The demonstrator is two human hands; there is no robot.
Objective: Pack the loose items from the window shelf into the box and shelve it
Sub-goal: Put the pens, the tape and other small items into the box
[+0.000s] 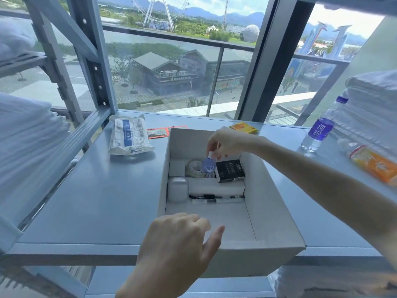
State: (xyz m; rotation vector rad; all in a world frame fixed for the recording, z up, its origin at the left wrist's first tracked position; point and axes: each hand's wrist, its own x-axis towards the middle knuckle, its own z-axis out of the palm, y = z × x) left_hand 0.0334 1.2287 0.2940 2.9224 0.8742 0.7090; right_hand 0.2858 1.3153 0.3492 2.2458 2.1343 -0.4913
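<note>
In the middle of the frame, the right hand (227,141) is pinching a small blue bottle (208,164) by its white cap, holding it over the far end of the open white box (277,211) sitting on the grey shelf (96,201). Below it, a tape roll (194,167), a black packet (229,170), a white case (177,189) and pens (217,197) are lying inside. At lower centre, the left hand (178,239) is hovering by the box's near corner, fingers loosely curled, gripping nothing. A white pouch (129,137) is lying upper left of the box.
</note>
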